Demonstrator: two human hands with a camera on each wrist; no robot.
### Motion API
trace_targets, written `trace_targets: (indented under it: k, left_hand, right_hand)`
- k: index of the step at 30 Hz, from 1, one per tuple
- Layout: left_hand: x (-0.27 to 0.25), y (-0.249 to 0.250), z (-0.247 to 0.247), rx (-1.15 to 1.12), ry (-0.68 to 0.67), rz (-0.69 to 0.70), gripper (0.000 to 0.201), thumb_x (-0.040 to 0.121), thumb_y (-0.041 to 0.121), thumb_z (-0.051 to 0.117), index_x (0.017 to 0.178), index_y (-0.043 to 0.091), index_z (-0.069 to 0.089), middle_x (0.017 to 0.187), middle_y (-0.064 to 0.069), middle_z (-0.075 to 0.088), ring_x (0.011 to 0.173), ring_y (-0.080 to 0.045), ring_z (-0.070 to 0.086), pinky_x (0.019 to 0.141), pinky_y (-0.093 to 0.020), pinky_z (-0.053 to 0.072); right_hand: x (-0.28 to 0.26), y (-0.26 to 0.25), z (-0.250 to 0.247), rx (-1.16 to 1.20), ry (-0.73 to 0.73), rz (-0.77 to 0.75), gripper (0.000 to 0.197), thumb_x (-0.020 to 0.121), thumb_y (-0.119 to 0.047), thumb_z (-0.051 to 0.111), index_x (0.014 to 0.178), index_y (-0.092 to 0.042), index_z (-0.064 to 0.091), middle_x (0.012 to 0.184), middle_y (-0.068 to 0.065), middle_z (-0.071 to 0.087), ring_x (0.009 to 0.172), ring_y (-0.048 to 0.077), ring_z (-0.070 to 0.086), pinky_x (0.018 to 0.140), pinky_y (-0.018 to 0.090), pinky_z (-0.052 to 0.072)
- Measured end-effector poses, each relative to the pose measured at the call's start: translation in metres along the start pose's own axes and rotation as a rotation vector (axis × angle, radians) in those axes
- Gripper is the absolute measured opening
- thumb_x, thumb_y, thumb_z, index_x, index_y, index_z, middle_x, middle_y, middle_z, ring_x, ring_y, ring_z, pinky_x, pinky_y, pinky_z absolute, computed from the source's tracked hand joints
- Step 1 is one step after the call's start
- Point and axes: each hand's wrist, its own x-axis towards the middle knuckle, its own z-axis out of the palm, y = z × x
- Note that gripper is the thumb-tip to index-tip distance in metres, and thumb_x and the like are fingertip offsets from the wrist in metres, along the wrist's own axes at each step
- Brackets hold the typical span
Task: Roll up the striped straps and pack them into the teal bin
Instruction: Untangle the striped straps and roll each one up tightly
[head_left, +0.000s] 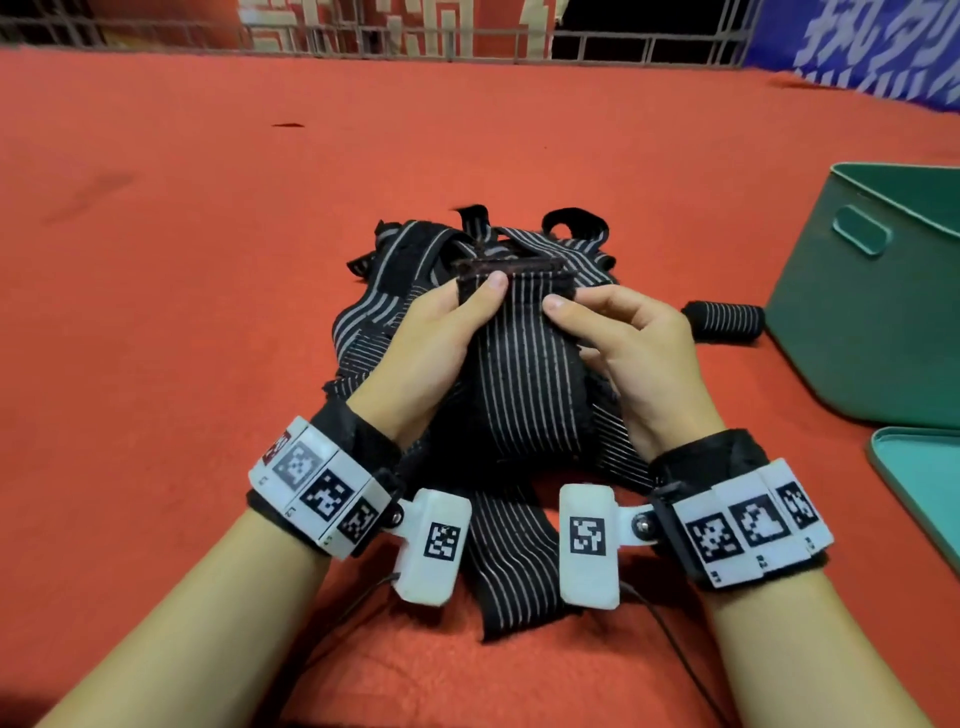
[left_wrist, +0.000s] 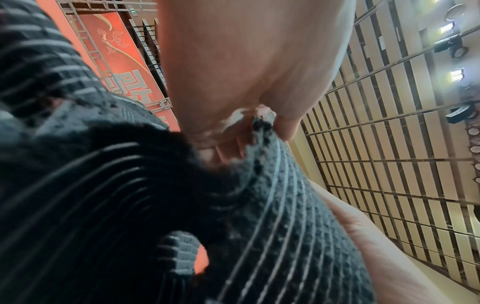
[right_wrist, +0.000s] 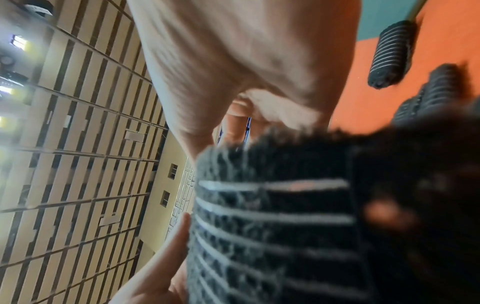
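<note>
We hold one strap (head_left: 524, 374) up between both hands, above the red cloth (head_left: 208, 260) that covers the surface. Our left hand (head_left: 426, 343) pinches the left side of its upper end, the thumb (head_left: 485, 296) on top and the other fingers curled behind the fabric. Our right hand (head_left: 634, 348) pinches the right side in the same way, the thumb (head_left: 569, 312) lying on the stripes and the fingers folded under. The upper end of the strap carries a dark fuzzy patch, and the strap hangs down from the hands toward us until its loose end lies on the cloth between our wrists. In the left wrist view the strap (left_wrist: 272, 216) goes from the fingertips (left_wrist: 283, 125) down past the camera, and in the right wrist view the strap (right_wrist: 272, 216) is very close and blurred. Behind the hands lies a pile (head_left: 395, 291) of other straps, not rolled, tangled together. One roll (head_left: 724, 322) lies on the cloth to the right of our right hand, just beside the bin (head_left: 883, 312), which is at the right edge. We cannot see inside the bin. A teal lid (head_left: 919, 483) lies flat in front of the bin. Both wrists wear bands (head_left: 322, 488) with black and white markers.
</note>
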Motion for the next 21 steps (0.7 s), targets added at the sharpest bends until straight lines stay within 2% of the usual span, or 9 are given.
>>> trace_targets:
  k: [2, 4, 7, 9, 11, 15, 17, 19, 21]
  left_hand:
    - [-0.004, -0.003, -0.002, -0.004, -0.013, -0.009, 0.034, 0.109, 0.030, 0.047, 0.130, 0.011, 0.067, 0.124, -0.004, 0.073, 0.117, -0.019, 0.069, 0.107, -0.042, 0.050]
    - [-0.006, -0.005, -0.003, 0.006, -0.028, -0.017, 0.034, 0.108, 0.030, 0.047, 0.129, 0.012, 0.067, 0.124, -0.004, 0.073, 0.118, -0.019, 0.069, 0.109, -0.044, 0.049]
    - [-0.009, -0.006, -0.001, -0.013, -0.052, -0.030, 0.036, 0.108, 0.031, 0.046, 0.129, 0.010, 0.066, 0.124, -0.006, 0.073, 0.118, -0.021, 0.068, 0.109, -0.043, 0.049]
    - [-0.011, -0.007, 0.002, -0.042, -0.071, -0.044, 0.037, 0.109, 0.031, 0.045, 0.130, 0.008, 0.065, 0.124, -0.007, 0.073, 0.118, -0.022, 0.068, 0.107, -0.041, 0.050]
    - [-0.011, -0.008, 0.002, -0.026, -0.080, -0.041, 0.036, 0.108, 0.031, 0.046, 0.129, 0.010, 0.066, 0.124, -0.007, 0.073, 0.117, -0.022, 0.069, 0.106, -0.040, 0.051]
    - [-0.013, -0.010, 0.004, -0.022, -0.077, -0.043, 0.036, 0.108, 0.031, 0.047, 0.131, 0.010, 0.065, 0.125, -0.007, 0.073, 0.118, -0.022, 0.068, 0.109, -0.044, 0.049]
    - [-0.012, -0.010, 0.005, -0.035, -0.064, -0.045, 0.037, 0.108, 0.033, 0.047, 0.131, 0.009, 0.064, 0.125, -0.008, 0.072, 0.118, -0.023, 0.068, 0.109, -0.045, 0.049]
    - [-0.012, -0.011, 0.007, -0.063, -0.051, -0.035, 0.037, 0.108, 0.033, 0.047, 0.131, 0.009, 0.064, 0.126, -0.009, 0.072, 0.119, -0.024, 0.068, 0.109, -0.046, 0.049]
    - [-0.013, -0.010, 0.010, -0.099, -0.034, -0.022, 0.038, 0.108, 0.032, 0.047, 0.131, 0.007, 0.063, 0.125, -0.011, 0.072, 0.119, -0.026, 0.068, 0.109, -0.045, 0.050]
  right_hand:
    - [-0.005, 0.002, 0.001, 0.037, 0.010, 0.031, 0.012, 0.082, -0.015, 0.084, 0.074, -0.022, 0.080, 0.096, 0.011, 0.079, 0.096, 0.031, 0.076, 0.090, 0.046, 0.060]
    - [-0.011, 0.005, 0.000, 0.101, 0.001, 0.075, 0.012, 0.084, -0.012, 0.082, 0.073, -0.018, 0.079, 0.093, 0.009, 0.079, 0.087, 0.022, 0.076, 0.079, 0.033, 0.060]
    - [-0.018, 0.005, 0.002, 0.251, 0.002, 0.175, 0.004, 0.087, -0.010, 0.078, 0.090, -0.010, 0.076, 0.089, 0.006, 0.078, 0.071, 0.010, 0.072, 0.055, 0.017, 0.052]
    - [-0.020, 0.007, 0.002, 0.278, 0.011, 0.211, 0.018, 0.087, -0.012, 0.078, 0.103, -0.005, 0.075, 0.092, 0.006, 0.077, 0.068, 0.008, 0.070, 0.046, 0.013, 0.046]
    - [-0.021, 0.007, 0.003, 0.279, 0.024, 0.222, 0.027, 0.087, -0.015, 0.078, 0.111, -0.003, 0.074, 0.096, 0.007, 0.078, 0.069, 0.009, 0.070, 0.046, 0.013, 0.047]
    - [-0.023, 0.009, 0.003, 0.299, 0.050, 0.204, 0.030, 0.086, -0.013, 0.079, 0.112, 0.000, 0.073, 0.098, 0.011, 0.079, 0.080, 0.015, 0.075, 0.060, 0.021, 0.056]
    - [-0.022, 0.008, 0.006, 0.317, 0.042, 0.194, 0.031, 0.087, -0.011, 0.078, 0.115, 0.000, 0.071, 0.101, 0.012, 0.078, 0.078, 0.015, 0.075, 0.057, 0.021, 0.055]
    - [-0.021, 0.007, 0.008, 0.324, 0.053, 0.168, 0.028, 0.087, -0.007, 0.077, 0.114, -0.004, 0.068, 0.106, 0.013, 0.076, 0.072, 0.013, 0.073, 0.053, 0.020, 0.054]
    - [-0.018, 0.007, 0.008, 0.320, 0.059, 0.139, 0.028, 0.087, -0.005, 0.078, 0.111, -0.010, 0.065, 0.109, 0.010, 0.075, 0.079, 0.014, 0.073, 0.060, 0.023, 0.057]
